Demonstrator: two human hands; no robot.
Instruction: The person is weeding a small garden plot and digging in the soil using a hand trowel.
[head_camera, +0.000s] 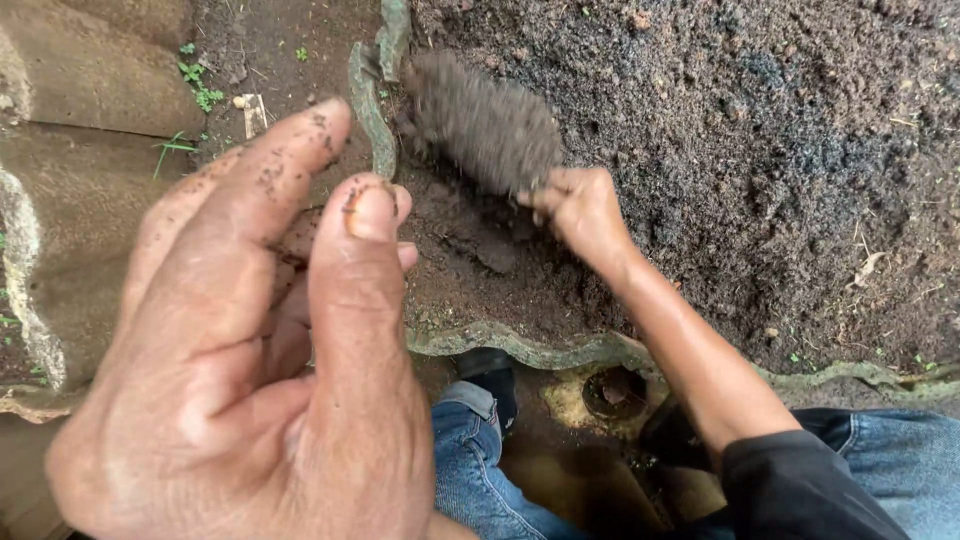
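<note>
Risk assessment: the right hand (580, 212) is flinging a blurred clump of soil (487, 132) just above the corrugated edging sheet (520, 350). A throw aimed too far toward the sheet's upright strip (372, 110) would probably send material over it onto the bare ground beyond, outside the dark soil bed (760, 160). Loose grains could also scatter toward the person's jeans (470, 440) and shoe (492, 375), which sit just on the near side of the sheet.

Right grip: fingers curled closed, with the clump at the fingertips. Motion blur hides whether the soil is pinched or already leaving the hand.

Left grip: the left hand (250, 340) is raised close to the camera, on the near side of the sheet, released. Thumb and fingers are loosely bent, soil-flecked, and hold nothing.

Soil location: airborne, inside the sheet's corner, over the bed's edge.
</note>
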